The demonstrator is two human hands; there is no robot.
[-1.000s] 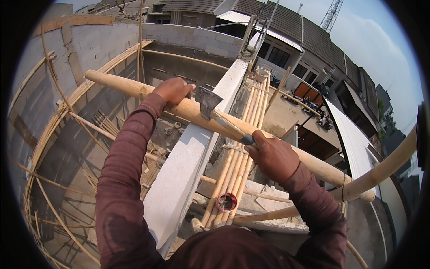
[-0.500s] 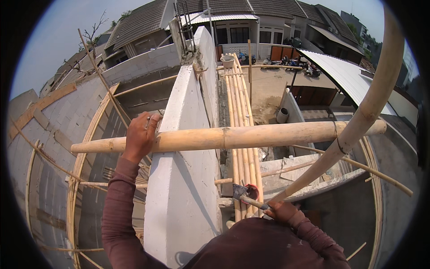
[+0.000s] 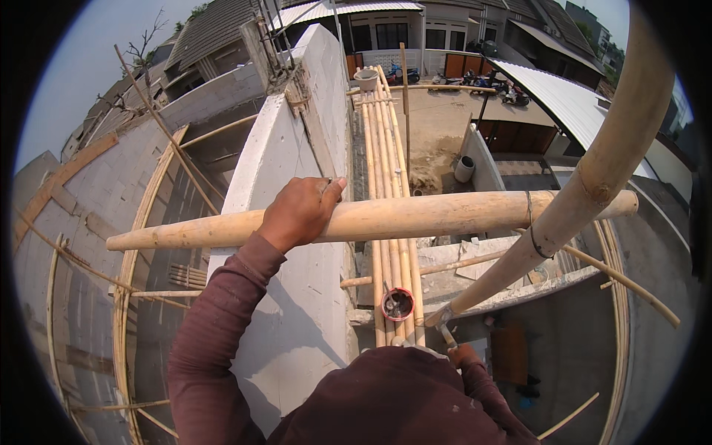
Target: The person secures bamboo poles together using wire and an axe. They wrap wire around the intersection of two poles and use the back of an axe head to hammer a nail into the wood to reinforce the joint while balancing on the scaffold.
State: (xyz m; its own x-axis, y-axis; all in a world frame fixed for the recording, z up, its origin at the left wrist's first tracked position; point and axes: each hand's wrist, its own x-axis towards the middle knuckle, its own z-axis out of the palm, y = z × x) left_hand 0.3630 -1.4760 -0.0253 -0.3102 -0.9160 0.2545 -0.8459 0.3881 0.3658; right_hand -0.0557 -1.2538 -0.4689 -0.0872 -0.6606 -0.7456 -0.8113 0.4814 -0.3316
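My left hand is closed round a horizontal bamboo pole that passes across the white block wall. Something small and dark shows at its fingers, too small to name. Toward the right, a thicker slanting bamboo pole crosses the horizontal one, with a dark tie at the crossing. Low beside the slanting pole's foot, my right hand grips a wooden-handled tool; its head is mostly hidden. A red-rimmed bucket stands on the bamboo walkway, holding something grey.
A grey tub sits at the walkway's far end. A concrete post with bare rods rises from the wall. Thin bamboo scaffolding stands at left. Lower ground lies on the right, well below the walkway.
My left hand has shifted right along the horizontal pole. My right hand has moved lower, and the tool's grey head has left the bucket's side for the slanting pole's foot. The view has shifted.
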